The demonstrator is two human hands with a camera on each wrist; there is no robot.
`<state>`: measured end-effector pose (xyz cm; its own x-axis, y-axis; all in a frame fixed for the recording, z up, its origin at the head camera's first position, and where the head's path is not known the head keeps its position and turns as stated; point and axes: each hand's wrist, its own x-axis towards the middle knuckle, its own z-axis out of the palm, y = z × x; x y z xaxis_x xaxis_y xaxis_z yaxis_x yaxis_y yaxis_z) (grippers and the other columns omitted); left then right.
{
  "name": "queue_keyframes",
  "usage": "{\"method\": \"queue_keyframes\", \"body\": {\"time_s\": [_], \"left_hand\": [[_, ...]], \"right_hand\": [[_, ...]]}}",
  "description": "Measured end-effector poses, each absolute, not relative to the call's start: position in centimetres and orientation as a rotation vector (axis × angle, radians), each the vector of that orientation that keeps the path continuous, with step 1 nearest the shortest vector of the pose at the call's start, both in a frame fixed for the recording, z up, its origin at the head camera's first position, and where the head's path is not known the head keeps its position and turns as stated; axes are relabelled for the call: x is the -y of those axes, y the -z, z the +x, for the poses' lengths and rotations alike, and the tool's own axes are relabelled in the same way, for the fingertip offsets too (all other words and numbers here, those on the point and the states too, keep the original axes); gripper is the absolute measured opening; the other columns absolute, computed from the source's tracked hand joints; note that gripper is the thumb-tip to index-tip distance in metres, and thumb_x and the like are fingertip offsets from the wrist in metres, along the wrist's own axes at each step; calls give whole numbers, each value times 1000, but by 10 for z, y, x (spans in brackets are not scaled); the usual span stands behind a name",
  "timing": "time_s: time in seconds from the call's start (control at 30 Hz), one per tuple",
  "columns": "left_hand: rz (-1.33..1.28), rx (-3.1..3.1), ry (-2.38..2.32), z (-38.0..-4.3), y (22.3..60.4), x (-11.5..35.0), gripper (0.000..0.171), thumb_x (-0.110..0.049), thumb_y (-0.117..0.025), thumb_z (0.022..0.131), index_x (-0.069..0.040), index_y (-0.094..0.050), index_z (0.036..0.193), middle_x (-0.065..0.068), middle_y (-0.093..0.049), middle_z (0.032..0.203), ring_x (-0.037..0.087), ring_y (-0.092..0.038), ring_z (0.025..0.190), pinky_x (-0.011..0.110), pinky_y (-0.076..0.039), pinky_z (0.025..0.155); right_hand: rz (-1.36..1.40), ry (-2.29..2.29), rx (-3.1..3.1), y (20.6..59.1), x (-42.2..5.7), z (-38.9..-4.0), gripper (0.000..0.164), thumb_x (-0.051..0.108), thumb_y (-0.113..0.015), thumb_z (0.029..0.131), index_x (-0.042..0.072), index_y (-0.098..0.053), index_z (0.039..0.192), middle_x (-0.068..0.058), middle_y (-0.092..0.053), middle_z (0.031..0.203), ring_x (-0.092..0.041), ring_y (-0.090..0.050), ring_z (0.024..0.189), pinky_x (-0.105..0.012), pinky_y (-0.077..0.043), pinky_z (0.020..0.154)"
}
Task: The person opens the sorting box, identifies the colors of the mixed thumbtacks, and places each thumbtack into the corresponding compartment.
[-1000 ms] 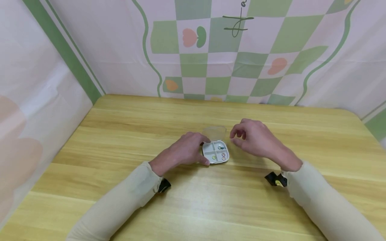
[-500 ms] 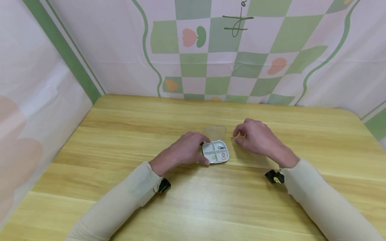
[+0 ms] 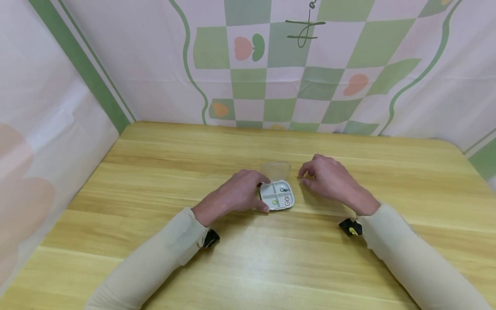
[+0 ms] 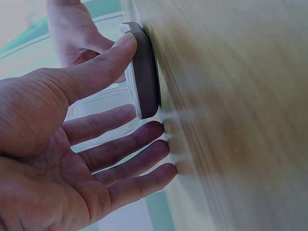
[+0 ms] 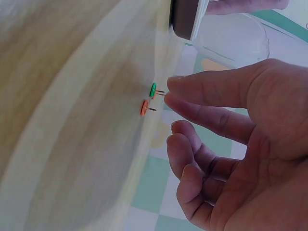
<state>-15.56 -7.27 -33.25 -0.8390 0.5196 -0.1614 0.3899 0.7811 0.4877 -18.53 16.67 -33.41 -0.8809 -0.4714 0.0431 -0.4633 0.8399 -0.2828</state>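
A small white pill box (image 3: 276,196) with divided compartments lies on the table, its clear lid (image 3: 276,170) folded open behind it. My left hand (image 3: 242,189) holds it between thumb and index finger; the other fingers are nearly straight, fingertips at the tabletop. Small round studs sit in the box: a yellow-green one (image 3: 274,202) front left, two pinkish ones (image 3: 287,201) front right and a dark one (image 3: 284,190) back right. Just right of the box, my right hand (image 3: 327,176) has thumb and index fingertips right at the pins of a green stud (image 5: 153,90). Beside that is an orange stud (image 5: 144,108), pin outward.
The wooden table (image 3: 248,267) runs back to a hanging cloth (image 3: 248,84) with green and white checks. Another cloth (image 3: 38,150) hangs along the left side. A black wrist mount (image 3: 351,227) sits below the right cuff, and another (image 3: 211,238) below the left.
My right hand has shifted slightly right, away from the box, and a small orange piece now shows at its fingertips. The left hand and the studs in the box stay put.
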Motion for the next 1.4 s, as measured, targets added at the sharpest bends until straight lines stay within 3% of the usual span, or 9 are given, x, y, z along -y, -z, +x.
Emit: {"method": "queue_keyframes", "body": {"time_s": [0.63,1.4], "left_hand": [[705,-2683,-656,-156,332,73,72,-37,-80,65,-10,-54,128,6,-55,127,20,-49,115,30,-37,92],[697,-2681,-645,-156,333,73,73,-37,-79,65,-12,-54,128,5,-54,128,21,-47,117,31,-36,94]], "right_hand": [[-778,405,-2971,338,-165,-185,11,14,-65,80,16,-71,89,5,-57,78,-15,-48,74,-32,-40,62],[-808,396,-2997,340,-163,-184,13,8,-62,78,18,-70,80,6,-59,80,-15,-50,77,-36,-42,66]]}}
